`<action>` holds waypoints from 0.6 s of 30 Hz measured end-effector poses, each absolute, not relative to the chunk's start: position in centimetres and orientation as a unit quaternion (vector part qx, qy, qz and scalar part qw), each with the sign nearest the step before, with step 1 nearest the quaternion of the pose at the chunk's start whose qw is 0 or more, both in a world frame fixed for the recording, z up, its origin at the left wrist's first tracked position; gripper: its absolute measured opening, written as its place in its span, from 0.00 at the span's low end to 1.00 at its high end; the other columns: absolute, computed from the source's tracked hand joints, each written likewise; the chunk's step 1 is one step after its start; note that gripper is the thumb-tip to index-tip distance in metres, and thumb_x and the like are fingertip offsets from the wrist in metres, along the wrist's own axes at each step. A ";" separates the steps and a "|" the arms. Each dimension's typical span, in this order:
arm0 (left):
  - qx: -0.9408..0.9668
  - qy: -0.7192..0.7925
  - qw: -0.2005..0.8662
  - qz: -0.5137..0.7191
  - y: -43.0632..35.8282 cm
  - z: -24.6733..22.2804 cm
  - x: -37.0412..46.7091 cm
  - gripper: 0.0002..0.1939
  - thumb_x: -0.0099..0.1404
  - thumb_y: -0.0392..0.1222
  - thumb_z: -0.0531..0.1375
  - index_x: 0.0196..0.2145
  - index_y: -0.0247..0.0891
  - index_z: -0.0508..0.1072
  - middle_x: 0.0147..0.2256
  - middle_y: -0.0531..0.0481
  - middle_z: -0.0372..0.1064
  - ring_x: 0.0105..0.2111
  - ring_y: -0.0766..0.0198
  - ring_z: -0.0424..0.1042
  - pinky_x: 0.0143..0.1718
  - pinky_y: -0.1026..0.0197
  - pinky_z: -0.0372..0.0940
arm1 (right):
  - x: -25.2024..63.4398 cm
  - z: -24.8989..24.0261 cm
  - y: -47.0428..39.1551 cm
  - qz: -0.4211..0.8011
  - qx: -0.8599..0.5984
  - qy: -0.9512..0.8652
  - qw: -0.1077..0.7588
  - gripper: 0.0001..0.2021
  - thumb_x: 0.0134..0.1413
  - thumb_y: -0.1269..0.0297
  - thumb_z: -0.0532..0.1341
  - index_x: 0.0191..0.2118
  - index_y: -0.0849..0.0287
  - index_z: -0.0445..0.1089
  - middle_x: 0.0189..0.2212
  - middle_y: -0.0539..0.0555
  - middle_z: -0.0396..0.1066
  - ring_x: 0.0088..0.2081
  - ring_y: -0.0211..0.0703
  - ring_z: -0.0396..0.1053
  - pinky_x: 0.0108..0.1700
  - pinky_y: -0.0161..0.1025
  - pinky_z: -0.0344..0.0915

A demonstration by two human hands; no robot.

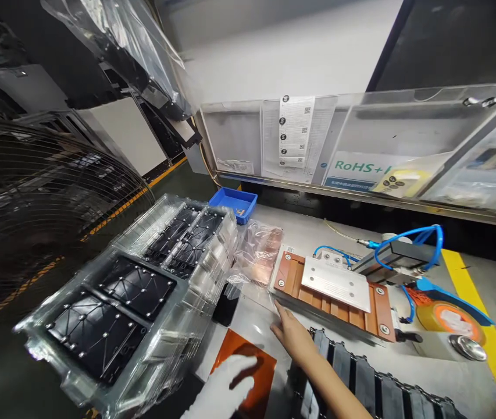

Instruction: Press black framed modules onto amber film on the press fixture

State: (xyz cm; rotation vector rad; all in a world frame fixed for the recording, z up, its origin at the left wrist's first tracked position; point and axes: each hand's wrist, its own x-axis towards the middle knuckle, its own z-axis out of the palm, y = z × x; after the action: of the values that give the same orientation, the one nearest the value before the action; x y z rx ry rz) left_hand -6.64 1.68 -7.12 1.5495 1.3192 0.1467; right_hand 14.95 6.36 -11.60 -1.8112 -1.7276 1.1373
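White-gloved left hand (225, 387) presses flat on an orange sheet (254, 372) — bare right hand (291, 334) open, fingertips touching a copper fixture (335, 294).

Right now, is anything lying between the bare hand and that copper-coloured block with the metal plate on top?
Nothing visible. The right hand lies on the bench with its fingertips at the near left edge of the copper block. The gloved left hand rests on an orange sheet.
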 end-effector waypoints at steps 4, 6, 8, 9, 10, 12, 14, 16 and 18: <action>0.577 0.652 0.454 0.187 3.2 -10.8 -7.9 0.53 0.47 0.35 0.64 0.68 0.28 0.46 0.69 0.33 0.41 0.68 0.49 0.44 0.68 0.50 0.41 | 14.1 -7.5 5.5 0.501 -0.536 -0.657 0.171 0.17 0.56 0.73 0.53 0.47 0.57 0.75 0.38 0.57 0.79 0.45 0.50 0.75 0.51 0.47 0.68; 0.545 0.619 0.523 0.214 3.7 -10.8 -8.7 0.59 0.43 0.34 0.66 0.69 0.32 0.41 0.68 0.34 0.45 0.66 0.49 0.50 0.66 0.50 0.46 | 15.1 -4.7 4.1 0.553 -0.477 -0.662 0.172 0.13 0.60 0.67 0.55 0.45 0.52 0.76 0.38 0.51 0.79 0.42 0.44 0.76 0.49 0.39 0.69; 0.511 0.547 0.638 0.182 3.8 -10.2 -9.1 0.55 0.43 0.36 0.68 0.67 0.37 0.51 0.59 0.39 0.63 0.57 0.51 0.65 0.59 0.52 0.58 | 17.0 -2.7 3.2 0.579 -0.461 -0.647 0.180 0.13 0.64 0.58 0.54 0.46 0.49 0.75 0.38 0.49 0.79 0.43 0.42 0.76 0.48 0.36 0.71; 0.495 0.519 0.681 0.150 3.7 -9.8 -9.1 0.48 0.42 0.38 0.68 0.62 0.36 0.61 0.51 0.42 0.72 0.49 0.53 0.71 0.53 0.53 0.63 | 18.2 -2.3 2.9 0.575 -0.475 -0.638 0.190 0.14 0.64 0.55 0.54 0.47 0.49 0.74 0.39 0.49 0.79 0.43 0.43 0.76 0.48 0.37 0.71; 0.482 0.503 0.708 0.119 3.6 -9.4 -8.9 0.39 0.42 0.40 0.69 0.54 0.34 0.70 0.42 0.45 0.76 0.42 0.55 0.74 0.48 0.54 0.66 | 19.4 -2.2 2.8 0.556 -0.504 -0.628 0.207 0.16 0.64 0.52 0.54 0.48 0.49 0.74 0.43 0.51 0.79 0.45 0.45 0.76 0.50 0.40 0.71; 0.464 0.506 0.722 0.082 3.1 -8.5 -8.1 0.22 0.45 0.45 0.68 0.38 0.33 0.78 0.30 0.49 0.76 0.31 0.59 0.74 0.38 0.57 0.68 | 21.6 -2.9 2.6 0.483 -0.584 -0.604 0.248 0.20 0.63 0.50 0.52 0.55 0.51 0.70 0.53 0.58 0.73 0.54 0.54 0.70 0.56 0.53 0.67; 0.459 0.527 0.711 0.078 2.5 -7.6 -6.8 0.16 0.50 0.48 0.64 0.33 0.33 0.77 0.28 0.50 0.75 0.26 0.62 0.73 0.30 0.61 0.65 | 22.5 -4.0 2.0 0.393 -0.649 -0.583 0.291 0.24 0.63 0.51 0.52 0.61 0.53 0.63 0.61 0.63 0.63 0.63 0.61 0.58 0.62 0.65 0.54; 0.462 0.547 0.693 0.080 2.2 -6.6 -5.3 0.16 0.55 0.49 0.60 0.35 0.34 0.76 0.30 0.49 0.75 0.24 0.64 0.72 0.24 0.64 0.60 | 21.9 -4.7 0.9 0.325 -0.650 -0.609 0.317 0.23 0.62 0.54 0.54 0.61 0.51 0.62 0.61 0.62 0.62 0.64 0.60 0.56 0.64 0.64 0.53; 0.472 0.558 0.676 0.090 2.0 -5.5 -3.7 0.17 0.56 0.49 0.60 0.38 0.34 0.75 0.31 0.48 0.75 0.25 0.64 0.72 0.23 0.65 0.59 | 19.8 -4.6 -0.4 0.296 -0.588 -0.684 0.314 0.17 0.63 0.58 0.56 0.56 0.47 0.68 0.54 0.58 0.70 0.56 0.52 0.68 0.58 0.52 0.66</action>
State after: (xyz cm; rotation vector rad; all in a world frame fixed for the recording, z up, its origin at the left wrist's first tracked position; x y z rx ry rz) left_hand -3.68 1.96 -5.53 1.0613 1.2556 0.2021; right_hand 19.78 -0.43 -4.62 -1.5492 -1.8041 0.7814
